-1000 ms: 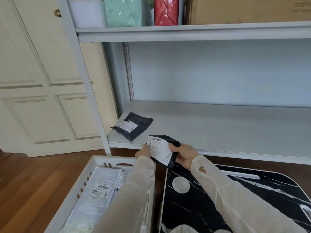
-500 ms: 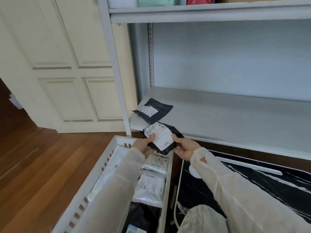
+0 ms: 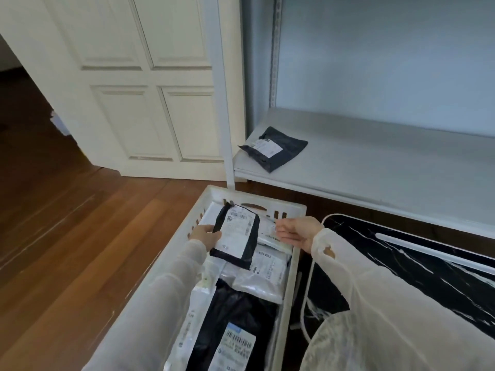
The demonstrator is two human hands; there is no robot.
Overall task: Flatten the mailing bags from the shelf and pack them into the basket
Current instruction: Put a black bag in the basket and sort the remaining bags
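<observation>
My left hand (image 3: 205,236) grips the left edge of a small black mailing bag (image 3: 237,234) with a white label, held over the far end of the white basket (image 3: 290,277). My right hand (image 3: 298,231) hovers just right of the bag with relaxed fingers and holds nothing. Several white and black mailing bags (image 3: 261,274) lie inside the basket. One more dark mailing bag (image 3: 276,148) with a white label lies on the left end of the lower shelf (image 3: 375,167).
A black marble-patterned board (image 3: 417,266) lies on the floor right of the basket. The shelf's white upright post (image 3: 223,116) stands behind the basket. A cream panelled door (image 3: 139,84) and wooden floor (image 3: 80,236) are to the left.
The held bag has moved down and left, from in front of the shelf edge into the basket. My right hand has let go of it. My view has swung left and down.
</observation>
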